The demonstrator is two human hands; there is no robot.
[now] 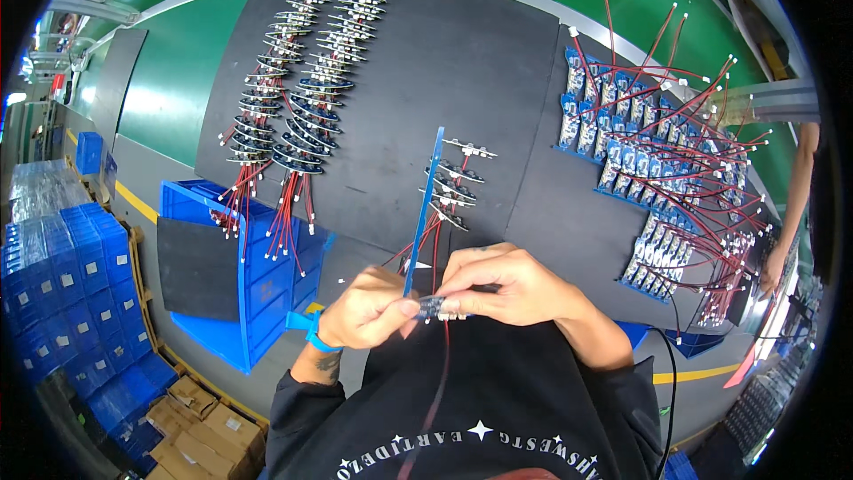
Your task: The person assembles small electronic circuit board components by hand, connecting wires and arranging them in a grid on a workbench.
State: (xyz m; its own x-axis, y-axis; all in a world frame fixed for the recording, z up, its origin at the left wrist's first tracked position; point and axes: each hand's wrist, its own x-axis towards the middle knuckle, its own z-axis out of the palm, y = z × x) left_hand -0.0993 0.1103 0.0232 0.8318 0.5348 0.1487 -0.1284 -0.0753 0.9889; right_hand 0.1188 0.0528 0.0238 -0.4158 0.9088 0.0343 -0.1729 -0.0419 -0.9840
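My left hand (371, 307), with a blue band at its wrist, is closed round the lower end of a long thin blue strip (425, 204) that points away from me. Between both hands, close to my chest, is a small circuit board (431, 306) with pale connectors. My right hand (511, 286) pinches this board's right end, its fingers partly hiding it. A red wire (446, 347) hangs below the board. Just beyond my hands, several loose circuit boards (458, 187) with red wires lie beside the strip on the black mat (444, 44).
Two long rows of circuit boards (311, 116) with dangling red wires lie at left. Blue board panels (635, 169) with many wires cover the right side. A blue crate (275, 302) stands below the table's left edge, near stacked blue boxes (71, 293). Another person's arm (786, 213) reaches in at right.
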